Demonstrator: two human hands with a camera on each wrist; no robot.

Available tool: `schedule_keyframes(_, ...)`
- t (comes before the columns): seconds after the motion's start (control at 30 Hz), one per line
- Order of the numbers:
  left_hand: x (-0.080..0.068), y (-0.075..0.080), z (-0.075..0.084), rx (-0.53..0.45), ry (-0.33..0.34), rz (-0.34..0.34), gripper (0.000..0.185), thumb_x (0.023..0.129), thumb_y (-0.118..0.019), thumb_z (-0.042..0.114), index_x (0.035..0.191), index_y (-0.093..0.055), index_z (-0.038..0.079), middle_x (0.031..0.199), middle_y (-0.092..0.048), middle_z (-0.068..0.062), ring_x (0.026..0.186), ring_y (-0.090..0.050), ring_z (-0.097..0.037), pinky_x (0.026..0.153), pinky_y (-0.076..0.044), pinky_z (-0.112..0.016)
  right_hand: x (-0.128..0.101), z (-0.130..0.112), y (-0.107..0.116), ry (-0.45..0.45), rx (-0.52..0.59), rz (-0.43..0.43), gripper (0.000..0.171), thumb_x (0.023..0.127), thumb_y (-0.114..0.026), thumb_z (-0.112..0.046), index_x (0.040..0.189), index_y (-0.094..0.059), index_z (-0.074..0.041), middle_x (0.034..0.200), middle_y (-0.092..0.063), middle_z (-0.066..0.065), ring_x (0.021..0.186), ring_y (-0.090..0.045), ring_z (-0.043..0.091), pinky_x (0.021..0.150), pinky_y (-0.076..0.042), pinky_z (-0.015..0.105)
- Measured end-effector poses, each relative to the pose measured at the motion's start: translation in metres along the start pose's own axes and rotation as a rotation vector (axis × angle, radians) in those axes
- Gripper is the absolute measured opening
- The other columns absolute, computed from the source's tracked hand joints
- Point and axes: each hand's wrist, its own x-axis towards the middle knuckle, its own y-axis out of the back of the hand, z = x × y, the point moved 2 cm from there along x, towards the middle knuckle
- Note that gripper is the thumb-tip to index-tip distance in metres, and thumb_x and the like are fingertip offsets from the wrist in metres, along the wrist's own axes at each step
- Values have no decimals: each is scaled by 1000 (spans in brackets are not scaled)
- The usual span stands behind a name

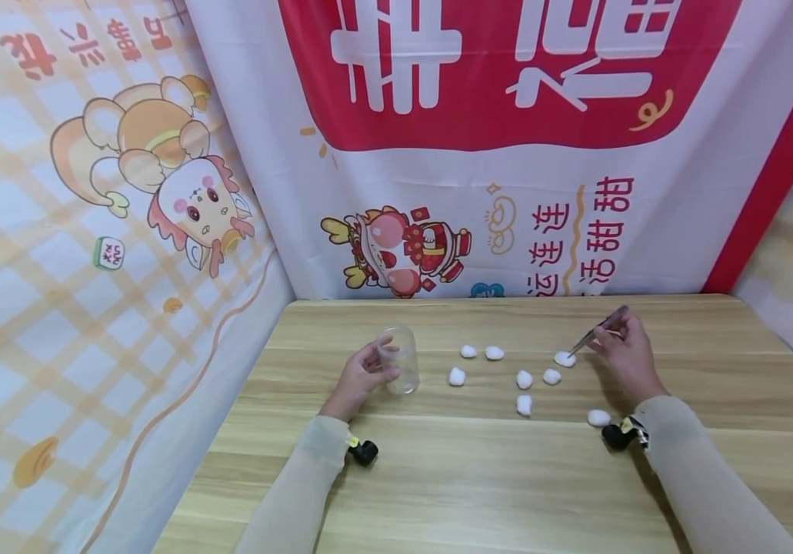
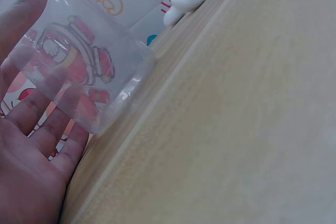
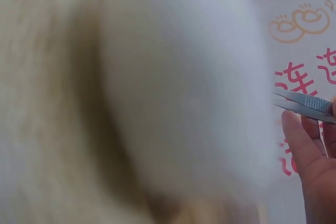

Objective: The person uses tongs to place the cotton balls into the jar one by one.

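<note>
My left hand (image 1: pixel 363 372) holds a clear plastic cup (image 1: pixel 404 360), which stands upright on the table with thumb and fingers round its side. In the left wrist view the cup (image 2: pixel 89 56) shows nothing inside. The tweezers (image 1: pixel 598 331) are pinched in my right hand (image 1: pixel 630 355), their tips down at a white cotton ball (image 1: pixel 565 359). From the right wrist, the metal tweezers (image 3: pixel 307 103) show at the right edge, their tips hidden behind a large, blurred cotton ball (image 3: pixel 189 82) close to the camera.
Several more cotton balls lie scattered between the hands, one cotton ball (image 1: pixel 457 377) nearest the cup and another (image 1: pixel 599 418) beside the right wrist. The wooden table (image 1: pixel 465 485) meets a printed cloth backdrop (image 1: pixel 410 177) behind and a checked cloth (image 1: pixel 91 308) at left.
</note>
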Motion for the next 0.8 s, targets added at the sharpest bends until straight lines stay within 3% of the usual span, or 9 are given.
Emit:
schedule_keyframes(0.17, 0, 0, 1, 5, 2, 6, 69, 82, -80, 17, 143, -48, 12, 129, -60, -6, 121, -54, -25, 103, -41, -41, 0, 2, 0, 2, -24, 11, 16, 101, -50, -7, 113, -41, -13, 111, -46, 13, 101, -53, 16, 82, -53, 25)
schedule_keyframes(0.4, 0, 0, 2, 7, 1, 4, 72, 80, -81, 19, 144, -47, 11, 130, -60, -6, 121, -53, -26, 104, -40, -41, 0, 5, 1, -2, 31, 44, 18, 100, -51, -4, 114, -41, -8, 108, -46, 9, 96, -55, 14, 79, -54, 23)
schedule_keyframes(0.53, 0, 1, 2, 7, 0, 1, 71, 80, -81, 19, 143, -48, 12, 129, -60, -6, 121, -54, -26, 103, -41, -40, 1, 6, 2, -9, 13, 56, 22, 100, -50, -4, 119, -38, -3, 108, -46, 9, 96, -54, 14, 80, -54, 25)
schedule_keyframes(0.67, 1, 1, 0, -10, -1, -5, 69, 80, -81, 16, 142, -49, 12, 129, -60, -8, 119, -55, -27, 101, -43, -38, 0, 4, 2, -23, 1, 55, 21, 101, -49, -6, 119, -39, -5, 109, -45, 10, 96, -55, 13, 80, -54, 24)
schedule_keyframes(0.8, 2, 1, -2, -10, 0, -7, 70, 82, -80, 15, 143, -46, 6, 129, -60, -8, 118, -55, -26, 100, -44, -38, -1, 3, 2, -21, 74, 62, 20, 100, -50, -4, 117, -39, -5, 108, -45, 11, 94, -57, 13, 78, -54, 24)
